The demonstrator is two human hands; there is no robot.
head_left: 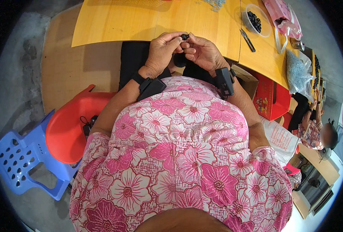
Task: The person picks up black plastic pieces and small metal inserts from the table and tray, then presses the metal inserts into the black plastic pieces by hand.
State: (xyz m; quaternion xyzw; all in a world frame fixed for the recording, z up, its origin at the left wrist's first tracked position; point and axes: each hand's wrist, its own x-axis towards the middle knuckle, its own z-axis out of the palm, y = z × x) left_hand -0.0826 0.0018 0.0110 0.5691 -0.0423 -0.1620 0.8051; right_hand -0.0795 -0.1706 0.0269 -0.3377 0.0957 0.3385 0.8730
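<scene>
At the near edge of the yellow table (pixel 148 19), both my hands meet over my lap. A small black round piece (pixel 185 37) sits between them, mostly hidden by fingers. My left hand (pixel 164 49) pinches it from the left with thumb and forefinger. On its other side my right hand (pixel 203 52) has thumb and fingertips closed on the same piece, the other fingers curled in. A dark round shape (pixel 180 60) shows just below the hands; I cannot make out what it is. Each wrist wears a black strapped device.
To the right on the table stand a clear round tub (pixel 252 33) of black pieces, a slim dark tool (pixel 247 40) and a pink bag (pixel 281 17). Small clear parts (pixel 215 4) lie at the far edge. A filled plastic bag (pixel 298 69), red box (pixel 270 96) and red chair (pixel 65 131) are nearby.
</scene>
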